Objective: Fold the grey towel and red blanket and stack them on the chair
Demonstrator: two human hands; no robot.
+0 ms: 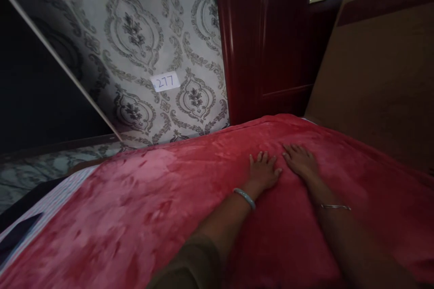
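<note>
A plush red blanket [162, 207] is spread over a bed, smooth in most places with lighter pink patches in its pile. My left hand [263, 170] lies flat on it near the far side, fingers spread. Just to its right, my right hand [300, 159] rests on the same blanket with the palm down and fingers stretched out. The two hands are close together but apart, and neither grips the cloth. A pale green bangle [244, 198] circles my left wrist, and a thin metal bracelet [335, 207] is on my right.
Behind the bed stands a patterned wall [135, 36] bearing a paper label [165, 81] reading 277. A dark red wood panel [271, 36] and a large cardboard sheet [379, 72] border the right. At left are a dark panel [40, 86] and a striped sheet [64, 194].
</note>
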